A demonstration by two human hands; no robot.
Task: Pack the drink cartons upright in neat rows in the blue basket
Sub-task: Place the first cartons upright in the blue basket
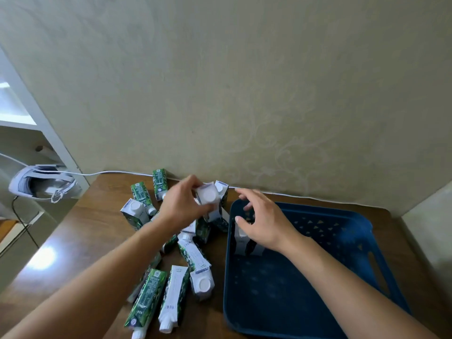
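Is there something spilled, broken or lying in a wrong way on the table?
Nothing is spilled or visibly damaged. Several green-and-white drink cartons lie on their sides in a loose heap on the brown wooden table, left of the blue plastic basket, not yet packed.

Drink cartons (168, 293) green-and-white, leaf print, white caps. Basket (347, 231) dark blue, triangular perforations. Table (80, 243) brown woodgrain. Wall (244, 94) beige, faint floral scrollwork.

Both bare forearms reach forward from the lower corners. The left hand (182, 204), just left of the blue basket (342, 241), has its fingers curled around a carton top. The right hand (263, 221) hovers palm-down over the basket's far-left corner, fingers spread and loosely bent.
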